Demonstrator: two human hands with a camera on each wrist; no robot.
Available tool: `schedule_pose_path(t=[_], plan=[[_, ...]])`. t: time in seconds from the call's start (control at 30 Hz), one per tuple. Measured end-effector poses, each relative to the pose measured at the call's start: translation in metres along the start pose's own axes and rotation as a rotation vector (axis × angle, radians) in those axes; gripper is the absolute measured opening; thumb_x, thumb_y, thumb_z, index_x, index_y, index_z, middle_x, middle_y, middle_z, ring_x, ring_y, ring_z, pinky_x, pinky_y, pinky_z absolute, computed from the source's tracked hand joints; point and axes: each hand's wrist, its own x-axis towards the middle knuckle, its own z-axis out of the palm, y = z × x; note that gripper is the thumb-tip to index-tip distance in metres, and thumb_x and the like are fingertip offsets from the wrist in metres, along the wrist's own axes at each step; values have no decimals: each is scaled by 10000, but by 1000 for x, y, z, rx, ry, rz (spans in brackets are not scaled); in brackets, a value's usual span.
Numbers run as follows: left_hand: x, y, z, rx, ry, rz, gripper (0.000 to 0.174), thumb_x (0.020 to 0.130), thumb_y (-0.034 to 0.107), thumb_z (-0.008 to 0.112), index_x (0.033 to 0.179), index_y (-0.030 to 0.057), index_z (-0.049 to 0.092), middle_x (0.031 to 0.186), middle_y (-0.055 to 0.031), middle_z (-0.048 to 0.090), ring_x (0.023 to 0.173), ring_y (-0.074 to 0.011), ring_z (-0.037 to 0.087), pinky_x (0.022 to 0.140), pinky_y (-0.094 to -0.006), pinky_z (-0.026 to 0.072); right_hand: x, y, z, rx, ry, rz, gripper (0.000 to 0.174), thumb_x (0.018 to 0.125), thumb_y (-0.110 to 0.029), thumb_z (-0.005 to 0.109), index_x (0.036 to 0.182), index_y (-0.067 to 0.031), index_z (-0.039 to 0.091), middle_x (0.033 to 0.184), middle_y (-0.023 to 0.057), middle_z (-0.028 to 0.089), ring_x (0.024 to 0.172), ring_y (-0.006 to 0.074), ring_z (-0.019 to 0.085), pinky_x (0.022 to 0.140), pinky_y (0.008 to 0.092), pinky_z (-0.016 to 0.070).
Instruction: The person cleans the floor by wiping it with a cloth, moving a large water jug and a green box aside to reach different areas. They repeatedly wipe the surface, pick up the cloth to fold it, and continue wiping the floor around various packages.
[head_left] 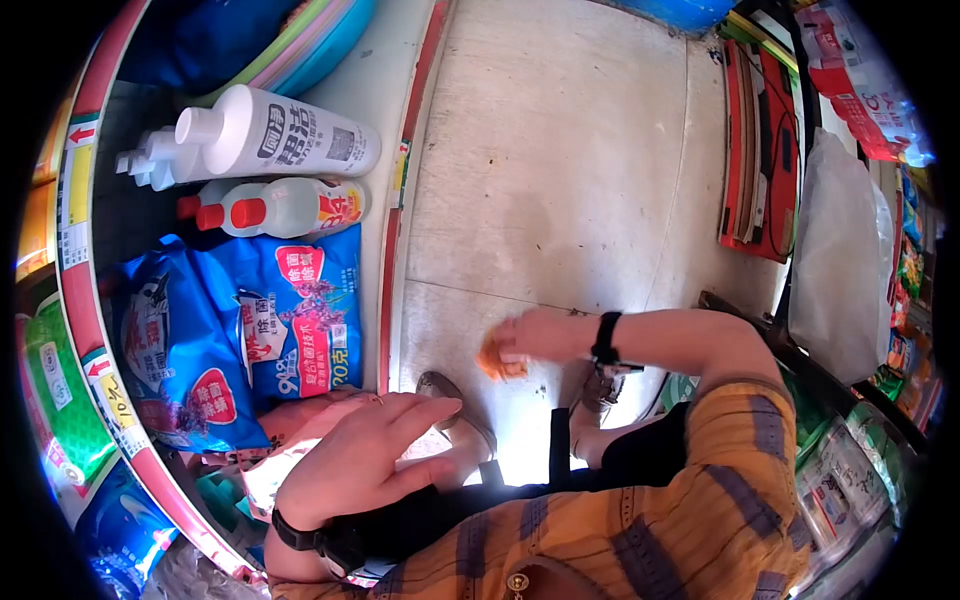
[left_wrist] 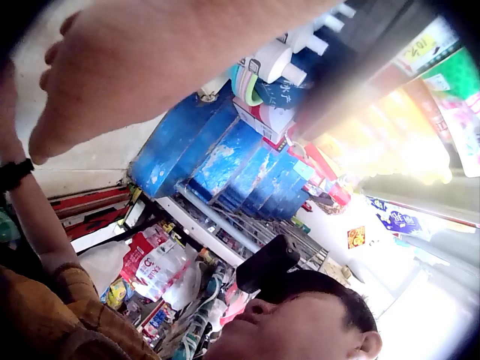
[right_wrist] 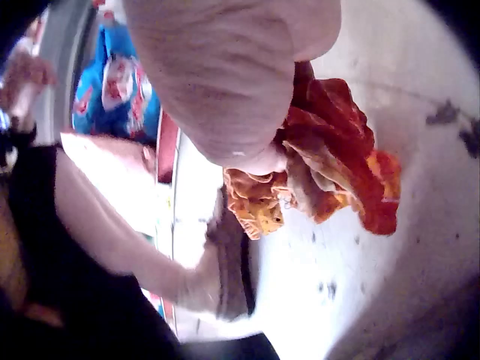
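Crumpled orange-red cloth bunches out from under my right hand, which grips it above the pale floor between the shelf and my feet. In the right wrist view, the palm side of that hand covers part of the cloth. My left hand holds nothing, its fingers extended over the front edge of the lower shelf. Closest to it are blue bags of washing powder and a pink package. The left wrist view shows this hand large at the top.
White cleaner bottles and red-capped bottles lie on the left shelf, bordered by a red edge strip. On the right stand a red box-like stack and a translucent plastic bag. Blue containers rise farther off.
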Motion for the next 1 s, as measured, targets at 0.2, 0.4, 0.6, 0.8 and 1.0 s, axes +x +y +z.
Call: schedule_pose_path(t=[0.2,0.4,0.6,0.8,1.0], plan=[[12,-3,-1,-24,27,51,506,863,279,689,1294,66,534,1173,-175,605,1068,-374,593,890,-403,492,-27,51,-167,-520,503,166,293,735,-93,650,1024,-137,670,1117,115,608,1017,327,598,817,396,525],[30,-8,-6,-43,26,123,497,840,209,730,1270,38,548,1090,-162,610,978,-334,600,823,-376,487,-69,99,-121,-908,508,300,239,808,-107,589,1030,-189,619,1070,60,590,1015,285,565,737,474,460],[41,-9,-13,-58,19,147,504,832,190,732,1271,31,542,1058,-152,610,923,-313,603,778,-366,484,-88,3,17,-566,-205,30,278,918,-251,562,1185,-192,609,1289,68,540,1175,237,529,982,438,403],[36,-25,-6,-91,36,81,506,846,194,721,1286,30,532,1095,-156,607,951,-320,602,798,-366,487,-28,9,-52,-746,202,5,312,864,-94,567,1176,-83,580,1301,132,516,1265,301,461,1033,423,408],[17,1,15,-83,63,-63,529,849,220,719,1310,41,529,1191,-176,608,1099,-351,583,931,-410,467,-5,14,-51,-900,289,168,258,811,-80,593,1069,-90,576,1211,109,549,1266,271,472,1044,433,383]])
